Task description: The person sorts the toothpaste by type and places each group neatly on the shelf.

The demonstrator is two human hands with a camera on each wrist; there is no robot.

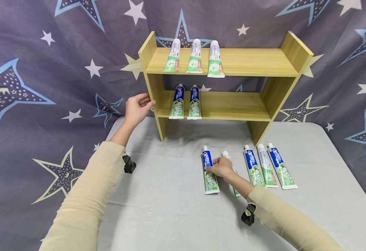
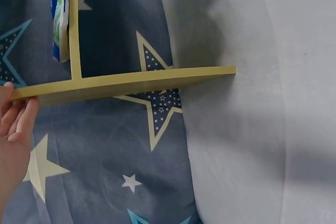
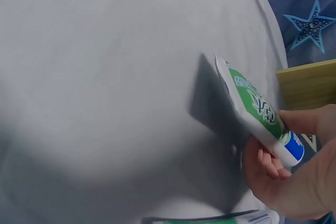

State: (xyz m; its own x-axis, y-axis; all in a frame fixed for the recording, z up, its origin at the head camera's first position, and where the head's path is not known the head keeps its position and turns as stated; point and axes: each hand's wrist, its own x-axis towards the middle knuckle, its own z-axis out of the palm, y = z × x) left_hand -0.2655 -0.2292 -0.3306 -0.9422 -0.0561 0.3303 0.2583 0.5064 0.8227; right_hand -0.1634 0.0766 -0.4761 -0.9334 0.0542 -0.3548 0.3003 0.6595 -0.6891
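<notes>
My right hand [image 1: 222,166] pinches a blue-and-green toothpaste tube [image 1: 211,181] between thumb and fingers near its cap half. In the right wrist view the tube [image 3: 254,106] tilts over the cloth, its flat end casting a shadow. Partly hidden under that hand lies a white-and-green toothpaste tube [image 1: 236,192]. My left hand [image 1: 136,108] holds the left side panel of a two-tier wooden shelf [image 1: 233,104] at its front edge. The left wrist view shows the fingers [image 2: 26,119] against the panel's outer face.
Three white-and-green tubes [image 1: 196,57] lean on the upper tier, left of centre. Two blue-and-green tubes [image 1: 194,103] lie on the lower tier. Right of my right hand, three more tubes [image 1: 267,167] lie on the grey-covered table [image 1: 158,209]. A star-patterned curtain [image 1: 76,80] hangs behind.
</notes>
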